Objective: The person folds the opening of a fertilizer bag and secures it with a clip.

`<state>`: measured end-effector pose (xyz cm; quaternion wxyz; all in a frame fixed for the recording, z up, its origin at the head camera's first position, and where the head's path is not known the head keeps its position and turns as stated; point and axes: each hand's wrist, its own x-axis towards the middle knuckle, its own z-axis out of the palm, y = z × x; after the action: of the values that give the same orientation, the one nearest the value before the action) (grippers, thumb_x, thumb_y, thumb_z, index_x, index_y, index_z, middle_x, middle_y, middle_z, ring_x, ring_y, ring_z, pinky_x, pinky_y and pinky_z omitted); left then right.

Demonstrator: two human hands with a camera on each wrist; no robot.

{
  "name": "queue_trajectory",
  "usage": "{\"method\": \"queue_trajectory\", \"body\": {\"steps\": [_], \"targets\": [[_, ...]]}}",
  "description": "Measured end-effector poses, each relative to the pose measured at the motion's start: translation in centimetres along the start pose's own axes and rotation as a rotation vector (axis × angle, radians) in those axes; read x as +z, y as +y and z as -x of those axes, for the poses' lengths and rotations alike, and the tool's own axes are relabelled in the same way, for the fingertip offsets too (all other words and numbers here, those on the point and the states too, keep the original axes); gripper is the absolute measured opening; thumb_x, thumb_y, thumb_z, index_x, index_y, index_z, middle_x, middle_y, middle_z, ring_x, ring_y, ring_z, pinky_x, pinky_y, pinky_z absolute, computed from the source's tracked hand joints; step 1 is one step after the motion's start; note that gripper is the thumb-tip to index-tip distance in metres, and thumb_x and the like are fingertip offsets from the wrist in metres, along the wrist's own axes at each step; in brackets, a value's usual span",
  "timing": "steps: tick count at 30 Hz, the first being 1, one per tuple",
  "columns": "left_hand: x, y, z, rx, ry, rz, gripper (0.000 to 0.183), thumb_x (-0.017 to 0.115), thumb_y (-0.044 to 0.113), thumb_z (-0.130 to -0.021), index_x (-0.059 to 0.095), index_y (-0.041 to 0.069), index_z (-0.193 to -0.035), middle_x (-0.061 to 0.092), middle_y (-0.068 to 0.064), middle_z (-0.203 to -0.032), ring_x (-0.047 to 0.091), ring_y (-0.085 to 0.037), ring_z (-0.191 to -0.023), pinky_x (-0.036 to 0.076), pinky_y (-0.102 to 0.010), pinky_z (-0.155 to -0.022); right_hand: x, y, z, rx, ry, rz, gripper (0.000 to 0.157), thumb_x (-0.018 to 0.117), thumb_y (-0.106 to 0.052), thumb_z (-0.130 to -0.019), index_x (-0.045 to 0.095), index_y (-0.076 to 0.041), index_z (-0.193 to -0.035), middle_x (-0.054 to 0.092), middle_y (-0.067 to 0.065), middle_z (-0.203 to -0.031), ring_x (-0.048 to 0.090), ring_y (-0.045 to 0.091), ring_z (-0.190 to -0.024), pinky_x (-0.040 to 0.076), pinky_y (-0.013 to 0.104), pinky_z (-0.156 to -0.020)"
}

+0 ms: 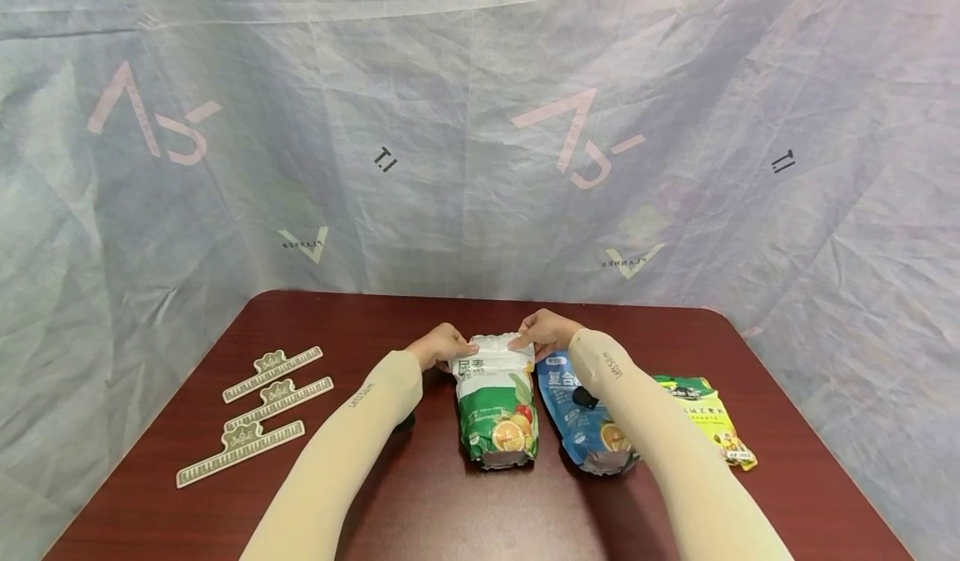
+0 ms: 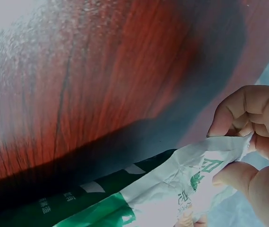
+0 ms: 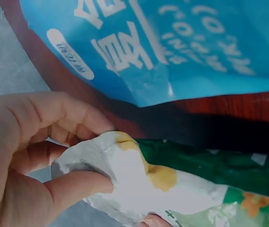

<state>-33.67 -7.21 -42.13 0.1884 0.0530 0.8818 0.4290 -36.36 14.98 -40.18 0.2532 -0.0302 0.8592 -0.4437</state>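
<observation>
A green and white fertilizer bag [image 1: 495,415] with pictured fruit lies in the middle of the table, its white top end toward the far side. My left hand [image 1: 442,346] pinches the top left corner between thumb and fingers. In the left wrist view, the thumb of that hand [image 2: 262,175] presses on the white printed face. My right hand [image 1: 546,332] pinches the opposite top corner. Crinkled white film [image 3: 125,175] bunches beside the right thumb in the right wrist view. Close by on the right lies a blue fertilizer bag [image 1: 562,403], partly hidden by the right sleeve.
On the left of the dark red table [image 1: 450,528] lie several pale sealing clips: a far one [image 1: 273,373], a middle one [image 1: 281,401] and a near one [image 1: 240,453]. A yellow and green packet [image 1: 708,415] lies at the right. Grey cloth [image 1: 450,127] hangs behind.
</observation>
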Motion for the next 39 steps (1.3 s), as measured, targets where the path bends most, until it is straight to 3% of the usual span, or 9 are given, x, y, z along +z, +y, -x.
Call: {"method": "queue_trajectory", "body": {"steps": [11, 21, 31, 39], "targets": [[-0.5, 0.9, 0.5, 0.036, -0.001, -0.032, 0.026, 0.062, 0.026, -0.088, 0.067, 0.003, -0.077, 0.056, -0.003, -0.064, 0.047, -0.010, -0.050, 0.050, -0.034, -0.057, -0.6, -0.2, 0.5, -0.032, -0.013, -0.016, 0.023, 0.073, -0.015, -0.079, 0.051, -0.008, -0.076, 0.058, 0.007, -0.074, 0.063, 0.024, -0.062, 0.053, 0.042, -0.067], [-0.8, 1.6, 1.4, 0.109, -0.025, -0.033, 0.026, 0.061, 0.025, -0.089, 0.063, 0.002, -0.076, 0.056, -0.006, -0.078, 0.037, -0.011, -0.048, 0.051, -0.044, -0.068, -0.8, -0.3, 1.7, -0.089, 0.002, -0.034, 0.024, 0.074, -0.014, -0.077, 0.051, -0.007, -0.075, 0.054, 0.006, -0.069, 0.057, 0.021, -0.055, 0.051, 0.047, -0.069], [-1.0, 2.5, 2.1, 0.136, -0.012, -0.067, 0.024, 0.061, 0.026, -0.089, 0.067, 0.002, -0.086, 0.060, -0.006, -0.088, 0.052, -0.014, -0.062, 0.051, -0.044, -0.068, -1.3, -0.4, 3.3, -0.151, -0.038, -0.048, 0.025, 0.073, -0.015, -0.078, 0.050, -0.009, -0.073, 0.050, 0.004, -0.069, 0.053, 0.018, -0.052, 0.051, 0.047, -0.066], [-0.9, 3.0, 2.6, 0.168, 0.006, -0.084, 0.023, 0.063, 0.024, -0.087, 0.067, 0.001, -0.084, 0.061, -0.006, -0.082, 0.054, -0.014, -0.064, 0.051, -0.043, -0.065, -1.4, -0.7, 4.1, -0.147, -0.021, -0.051, 0.022, 0.072, -0.013, -0.079, 0.052, -0.006, -0.077, 0.054, 0.006, -0.071, 0.057, 0.021, -0.055, 0.049, 0.051, -0.071]]}}
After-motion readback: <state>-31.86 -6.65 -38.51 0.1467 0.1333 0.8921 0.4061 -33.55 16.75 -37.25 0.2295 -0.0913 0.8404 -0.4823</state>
